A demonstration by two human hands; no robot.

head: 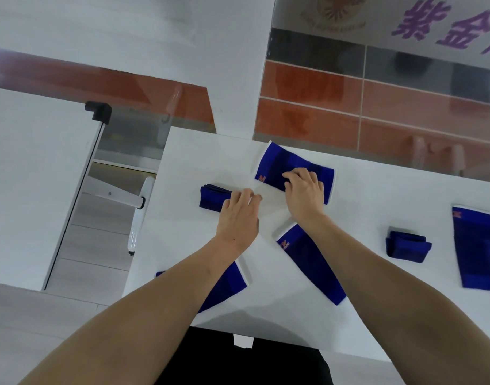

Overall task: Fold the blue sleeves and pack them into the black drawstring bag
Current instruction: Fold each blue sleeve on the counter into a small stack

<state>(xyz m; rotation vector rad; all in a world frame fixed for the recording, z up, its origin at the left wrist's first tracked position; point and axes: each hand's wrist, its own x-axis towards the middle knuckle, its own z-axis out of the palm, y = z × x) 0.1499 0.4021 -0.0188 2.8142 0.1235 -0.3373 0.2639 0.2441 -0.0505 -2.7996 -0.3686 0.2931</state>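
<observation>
Forearms reach to 12 o'clock over a white table (363,190). Left hand (238,218), fingers loosely curled, rests on a folded sleeve (213,198); right hand (305,193) pinches a flat sleeve (280,162). Orange tiles (321,107) lie beyond. Bag unseen.

Our white table (363,190) lies bare between the flat sleeve (285,165) at its far edge and the folded sleeve (407,247) to the right, leaving us open passage there; nearer in, a diagonal sleeve (313,268) and another sleeve (224,287) under our left forearm crowd the front, with a narrow white lane between them
</observation>
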